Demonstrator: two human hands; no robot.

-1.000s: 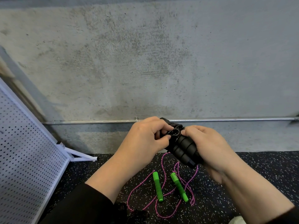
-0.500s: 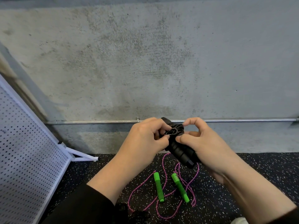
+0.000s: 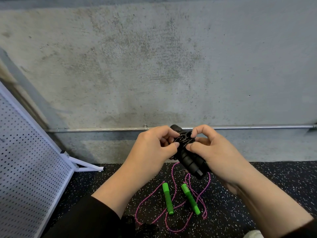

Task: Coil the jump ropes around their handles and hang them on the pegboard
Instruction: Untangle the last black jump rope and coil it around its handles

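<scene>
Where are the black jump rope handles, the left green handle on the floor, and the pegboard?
black jump rope handles [image 3: 190,160]: head view, on the ribbed foam grip below the coils.
left green handle [image 3: 167,198]: head view, mid-shaft, lying on the floor.
pegboard [image 3: 25,160]: head view, on the perforated white panel at left.

Black jump rope coiled; pink rope loose

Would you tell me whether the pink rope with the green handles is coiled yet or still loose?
Loose. The pink rope sprawls in open loops on the floor, and both green handles lie bare, nothing wound around them.
</scene>
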